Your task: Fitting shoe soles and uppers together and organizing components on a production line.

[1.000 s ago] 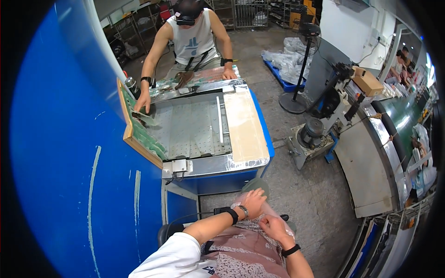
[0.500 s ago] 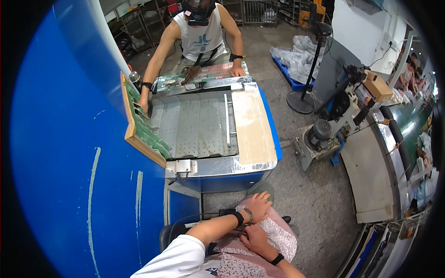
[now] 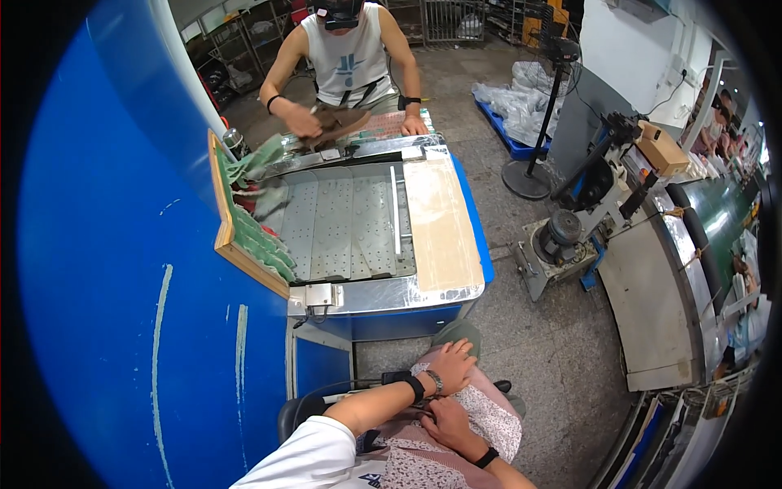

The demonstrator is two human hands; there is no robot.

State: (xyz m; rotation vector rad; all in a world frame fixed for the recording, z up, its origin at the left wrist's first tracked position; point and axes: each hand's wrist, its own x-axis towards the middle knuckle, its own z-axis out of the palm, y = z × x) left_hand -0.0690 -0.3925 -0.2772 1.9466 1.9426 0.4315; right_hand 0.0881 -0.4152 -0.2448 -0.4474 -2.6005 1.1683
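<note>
Grey floor [image 3: 562,350], pink apron [image 3: 494,420], beneath left grip [image 3: 453,367] and right grip [image 3: 450,422]

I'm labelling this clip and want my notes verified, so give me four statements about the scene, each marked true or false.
1. The left hand rests on the pink patterned apron. True.
2. The right wrist is bare. False: a black band circles it, behind the right hand.
3. The perforated metal bed lies ahead of both hands. True.
4. The transparent plastic lies in a red tray. False: the tray is blue.
</note>
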